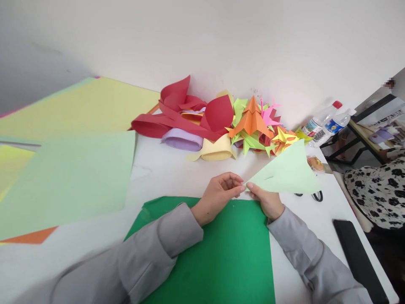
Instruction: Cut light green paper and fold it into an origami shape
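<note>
Between my two hands is a pale green sheet of paper (284,171), raised above the table and folded to a point at its left end. My left hand (220,194) pinches that pointed tip between thumb and forefinger, its other fingers curled. Just to the right, my right hand (265,199) grips the lower edge near the same tip, thumb on the front and fingers hidden behind. Beneath both hands and forearms lies a large green sheet (228,249) on the white table.
Red paper loops (177,109) and orange and yellow folded paper shapes (252,120) line the wall. Large pale sheets (72,173) cover the left side. Two plastic bottles (329,122), a black slab (357,257) and scissor handles (317,196) are right. A person (379,190) sits beyond the table's edge.
</note>
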`<state>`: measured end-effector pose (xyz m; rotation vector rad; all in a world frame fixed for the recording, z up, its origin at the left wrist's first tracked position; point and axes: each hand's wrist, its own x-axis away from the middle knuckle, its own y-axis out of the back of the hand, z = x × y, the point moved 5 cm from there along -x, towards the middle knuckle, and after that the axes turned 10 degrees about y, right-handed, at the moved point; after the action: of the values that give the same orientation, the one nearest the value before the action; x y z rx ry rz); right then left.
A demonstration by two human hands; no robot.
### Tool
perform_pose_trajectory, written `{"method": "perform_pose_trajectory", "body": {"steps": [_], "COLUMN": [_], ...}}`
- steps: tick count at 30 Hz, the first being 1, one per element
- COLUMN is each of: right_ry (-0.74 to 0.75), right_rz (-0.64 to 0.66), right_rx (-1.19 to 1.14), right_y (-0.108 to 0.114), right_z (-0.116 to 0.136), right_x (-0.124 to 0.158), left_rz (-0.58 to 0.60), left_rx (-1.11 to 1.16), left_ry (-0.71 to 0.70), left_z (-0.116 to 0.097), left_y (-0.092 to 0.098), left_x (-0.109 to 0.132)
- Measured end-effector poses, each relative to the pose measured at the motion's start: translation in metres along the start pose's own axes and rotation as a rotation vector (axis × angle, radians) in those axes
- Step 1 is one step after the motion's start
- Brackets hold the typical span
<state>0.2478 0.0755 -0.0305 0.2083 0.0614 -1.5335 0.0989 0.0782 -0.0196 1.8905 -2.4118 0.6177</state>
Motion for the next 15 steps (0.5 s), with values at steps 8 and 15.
{"method": "perform_pose_trajectory", "body": {"steps": [8,15], "right_ry": [-0.004,0.004], "right_rz": [-0.038,-0.092], "right_rx": [0.046,-0.062], "right_y": [0.0012,0.0016], "right_z": [0.0014,-0.0015], "right_x": [0.0016,-0.0013], "left_rz": [0.015,-0.005], "left_rx": [-0.035,-0.002], "left_ry": [0.016,0.011], "left_z": [-0.0022,0.0007], "left_y": [-0.0023,0.0002], "left_x": [0.0008,-0.0002]}}
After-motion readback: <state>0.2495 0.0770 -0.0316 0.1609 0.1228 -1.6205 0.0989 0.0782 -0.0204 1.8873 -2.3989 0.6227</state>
